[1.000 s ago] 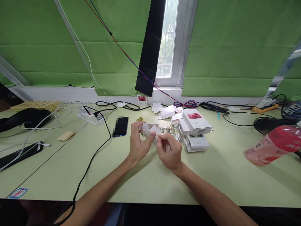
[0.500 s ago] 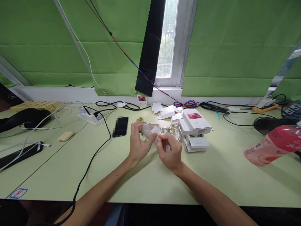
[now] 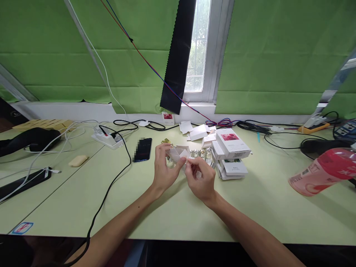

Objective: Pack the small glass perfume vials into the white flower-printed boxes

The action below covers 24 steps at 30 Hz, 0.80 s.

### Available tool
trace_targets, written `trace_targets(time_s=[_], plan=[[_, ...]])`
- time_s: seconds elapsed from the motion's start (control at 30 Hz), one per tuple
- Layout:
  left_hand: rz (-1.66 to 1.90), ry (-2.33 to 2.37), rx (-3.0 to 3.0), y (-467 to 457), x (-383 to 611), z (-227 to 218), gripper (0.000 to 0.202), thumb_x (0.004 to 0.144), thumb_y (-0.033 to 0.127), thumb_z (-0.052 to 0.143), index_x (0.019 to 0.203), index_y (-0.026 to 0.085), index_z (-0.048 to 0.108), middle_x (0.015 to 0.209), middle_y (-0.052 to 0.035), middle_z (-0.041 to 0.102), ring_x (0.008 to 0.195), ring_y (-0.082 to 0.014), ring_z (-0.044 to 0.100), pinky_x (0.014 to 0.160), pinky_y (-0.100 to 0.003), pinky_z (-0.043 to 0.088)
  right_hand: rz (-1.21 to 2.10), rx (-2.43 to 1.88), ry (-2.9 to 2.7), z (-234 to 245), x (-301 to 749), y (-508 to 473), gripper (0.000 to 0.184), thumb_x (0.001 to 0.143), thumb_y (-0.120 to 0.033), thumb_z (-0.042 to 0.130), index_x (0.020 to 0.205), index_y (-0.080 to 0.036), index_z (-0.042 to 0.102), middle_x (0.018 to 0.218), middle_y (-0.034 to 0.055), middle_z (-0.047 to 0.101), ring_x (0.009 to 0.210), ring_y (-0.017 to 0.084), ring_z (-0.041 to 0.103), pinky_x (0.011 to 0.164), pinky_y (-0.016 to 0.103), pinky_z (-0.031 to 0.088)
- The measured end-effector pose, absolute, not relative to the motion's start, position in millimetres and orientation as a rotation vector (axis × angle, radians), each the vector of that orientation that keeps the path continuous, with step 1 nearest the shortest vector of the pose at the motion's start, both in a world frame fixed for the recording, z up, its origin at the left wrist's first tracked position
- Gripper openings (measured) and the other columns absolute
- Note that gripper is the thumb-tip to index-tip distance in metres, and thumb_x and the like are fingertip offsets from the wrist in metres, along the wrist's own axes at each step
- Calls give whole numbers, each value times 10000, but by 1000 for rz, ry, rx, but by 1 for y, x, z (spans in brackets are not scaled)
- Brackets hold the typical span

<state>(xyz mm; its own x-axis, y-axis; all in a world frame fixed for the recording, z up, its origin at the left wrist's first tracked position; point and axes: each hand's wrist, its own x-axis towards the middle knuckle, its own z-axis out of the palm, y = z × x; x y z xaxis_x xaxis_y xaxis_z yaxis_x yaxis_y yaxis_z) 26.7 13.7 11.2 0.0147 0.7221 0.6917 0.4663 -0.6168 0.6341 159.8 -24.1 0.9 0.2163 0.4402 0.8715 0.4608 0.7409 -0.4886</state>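
Between my two hands, above the table, is a small white cardboard box (image 3: 177, 152) with its flaps folded up. My left hand (image 3: 164, 167) grips it from the left, thumb on the near side. The fingertips of my right hand (image 3: 201, 178) pinch its near right corner. Behind the hands stand several small silvery bottles (image 3: 202, 152), partly hidden by the box and my fingers. Something gold and shiny (image 3: 166, 141) shows just behind my left fingertips. To the right, white boxes with a pink picture (image 3: 234, 142) are stacked on other white boxes (image 3: 234, 167).
White cardboard pieces (image 3: 198, 132) lie behind the bottles. A phone (image 3: 142, 150) is left of my hands, near a power strip (image 3: 107, 139). A black cable (image 3: 108, 196) crosses the table at left. A pink bottle (image 3: 319, 174) stands far right.
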Motion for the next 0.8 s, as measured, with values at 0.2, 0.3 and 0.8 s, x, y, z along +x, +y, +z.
trace_targets(time_s=[0.2,0.3,0.8], plan=[[1634,1239,2064,14,27,11,283,865,396,692,1032,240,525,1205,-92,518,1187,-261,545,918,-423,539,-26,-796,-1403,1,159,-24,105,913,-98,564,903,-196,600,662,-45,519,508,77,464,464,202,404],[1631,1231,2070,14,26,10,264,879,393,676,1033,238,527,1207,-96,518,1179,-258,549,919,-421,540,-25,-788,-1403,1,160,-24,108,905,-87,576,902,-193,599,663,-45,514,512,75,459,468,201,399],[1657,1180,2079,15,26,11,181,922,375,626,989,228,546,1164,-94,543,1151,-251,555,918,-420,528,-41,-789,-1412,2,160,-24,124,893,-70,573,904,-192,597,663,-46,509,513,78,453,468,199,392]])
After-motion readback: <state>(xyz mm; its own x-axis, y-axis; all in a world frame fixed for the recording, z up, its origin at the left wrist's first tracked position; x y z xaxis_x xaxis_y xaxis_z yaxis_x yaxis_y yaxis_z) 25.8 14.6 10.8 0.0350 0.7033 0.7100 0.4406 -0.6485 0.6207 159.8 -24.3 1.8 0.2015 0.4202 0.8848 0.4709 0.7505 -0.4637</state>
